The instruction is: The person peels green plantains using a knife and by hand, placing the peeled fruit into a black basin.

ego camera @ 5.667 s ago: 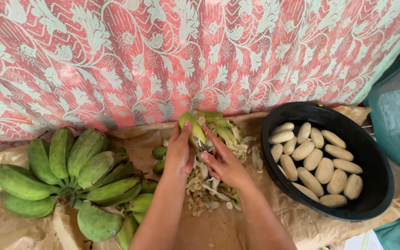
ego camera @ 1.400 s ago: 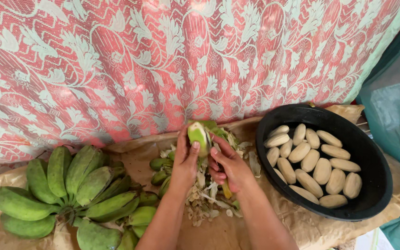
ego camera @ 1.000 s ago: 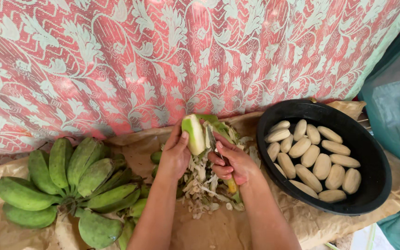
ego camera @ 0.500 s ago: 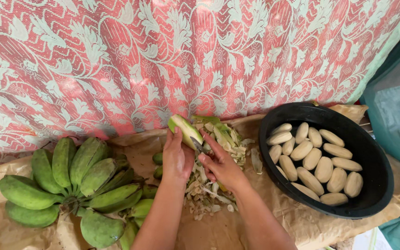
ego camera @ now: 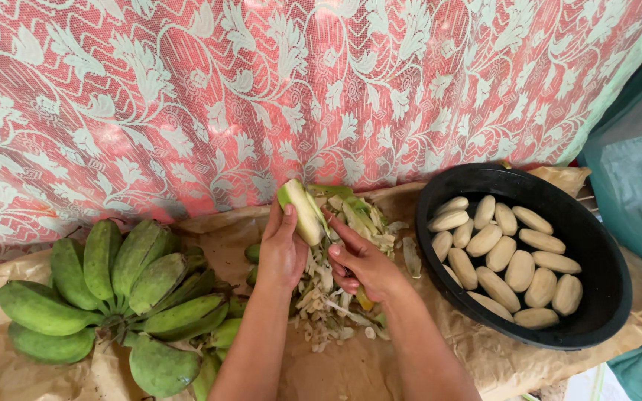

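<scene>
Our left hand (ego camera: 282, 252) wraps its fingers around a partly peeled green banana (ego camera: 300, 212), its pale smooth flesh bared at the tip. Our right hand (ego camera: 362, 263) curls closed on something yellow we cannot make out, thumb touching the fruit. Beneath the fingers lies a heap of stringy peelings (ego camera: 332, 297) on crinkled brown paper (ego camera: 484, 356). Right of them, a round black basin (ego camera: 596, 297) holds peeled bananas (ego camera: 510, 256); left, a waxy green bunch (ego camera: 113, 289), partly cut off.
</scene>
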